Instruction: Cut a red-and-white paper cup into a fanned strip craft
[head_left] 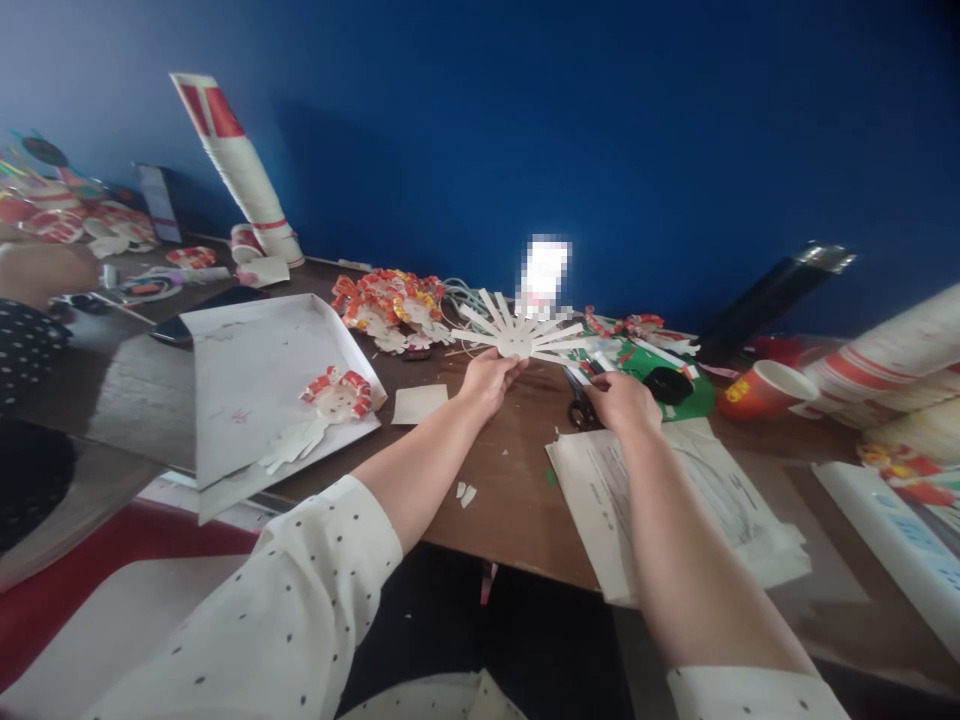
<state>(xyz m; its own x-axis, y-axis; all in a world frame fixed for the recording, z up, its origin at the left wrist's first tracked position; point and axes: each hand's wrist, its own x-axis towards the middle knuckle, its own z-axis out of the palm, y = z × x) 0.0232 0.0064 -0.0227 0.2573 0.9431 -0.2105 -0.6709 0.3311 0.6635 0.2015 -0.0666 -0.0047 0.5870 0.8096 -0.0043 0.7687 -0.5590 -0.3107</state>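
My left hand (491,382) pinches a white paper cutout (516,342) at its lower edge. Long narrow strips fan out from the cutout's rounded middle, which bears small face-like marks. To the right, my right hand (624,402) has its fingers bent and closed at a pair of scissors (580,408) with black handles. The handle loops show left of the fingers; part of the grip is hidden. Beneath my right forearm lies a stack of printed paper sheets (600,490). Small white paper scraps (466,494) are on the brown table (517,520) in front of me.
On the left, a white box lid (247,370) holds a red-and-white paper figure (336,393). Decorated paper pieces (394,305) are heaped behind it, near a bright screen (544,275). Rightward are an orange paper cup (765,390) and a power strip (892,540). Another person's arm (45,275) enters at left.
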